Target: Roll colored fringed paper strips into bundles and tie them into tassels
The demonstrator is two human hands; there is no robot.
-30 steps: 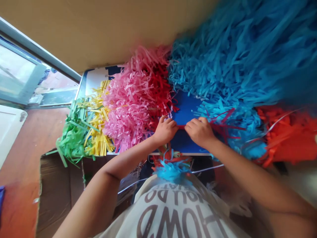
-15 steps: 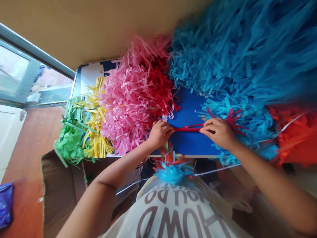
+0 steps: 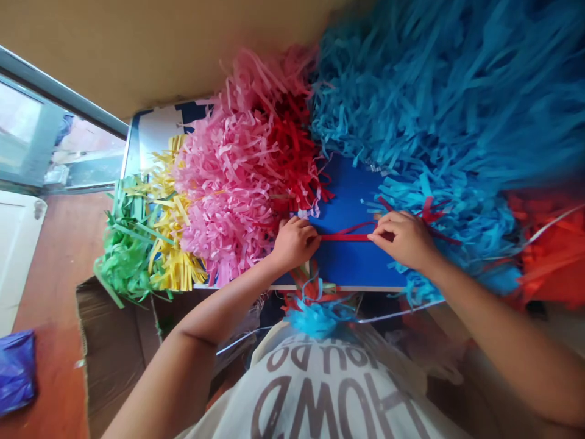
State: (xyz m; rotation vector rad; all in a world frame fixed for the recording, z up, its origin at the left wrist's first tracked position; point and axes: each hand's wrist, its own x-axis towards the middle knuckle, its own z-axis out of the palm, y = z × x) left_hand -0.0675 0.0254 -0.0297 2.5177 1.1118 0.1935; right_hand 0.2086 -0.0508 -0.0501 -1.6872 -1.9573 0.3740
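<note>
Dark red paper strips (image 3: 346,238) stretch level between my two hands, just over the blue tabletop (image 3: 351,195). My left hand (image 3: 297,242) is closed on their left end, beside the pink fringed paper. The thumb and fingers of my right hand (image 3: 402,239) pinch them farther right, and loose strip ends fan out behind it over the blue fringe. One strand bows slightly above the others. Parts of the strips inside my left fist are hidden.
Pink (image 3: 233,177), red (image 3: 295,158), yellow (image 3: 176,231) and green fringed paper (image 3: 125,238) lie left. A large blue fringe pile (image 3: 411,103) and orange-red fringe (image 3: 553,244) lie right. A small blue tuft (image 3: 320,314) hangs on a white string at my shirt. A cardboard box (image 3: 114,347) stands below left.
The strips between my hands now lie closer together as one flat band, with one strand parted above. My right hand has shifted slightly; the whole view has moved a little.
</note>
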